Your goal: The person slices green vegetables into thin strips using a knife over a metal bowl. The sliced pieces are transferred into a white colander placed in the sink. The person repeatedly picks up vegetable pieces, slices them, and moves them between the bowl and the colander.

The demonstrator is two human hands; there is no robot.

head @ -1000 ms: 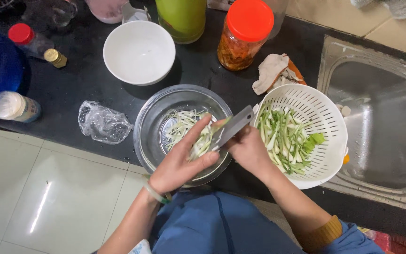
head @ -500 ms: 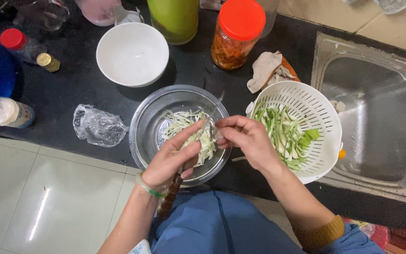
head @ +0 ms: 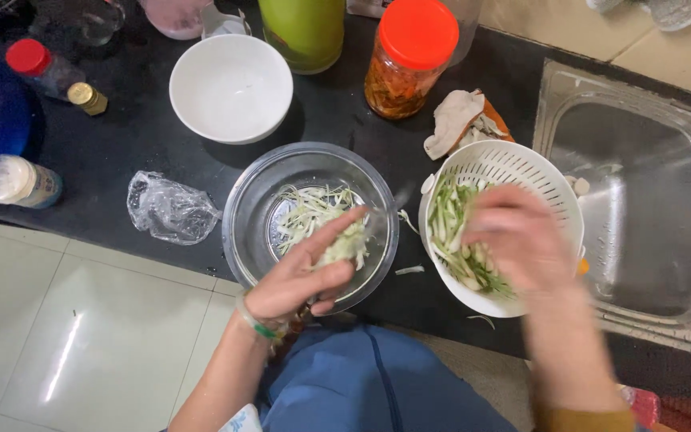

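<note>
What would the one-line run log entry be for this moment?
left hand: holds pale shredded vegetable over round steel bowl | right hand: blurred, over white plastic colander of green strips

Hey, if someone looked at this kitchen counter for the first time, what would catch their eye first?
Probably the two hands over the bowls at the counter's front edge: the left hand cups a clump of pale shredded vegetable over the steel bowl, while the blurred right hand hovers above the white colander of green strips. Behind them, the jar with the bright orange-red lid stands out against the black counter.
</note>
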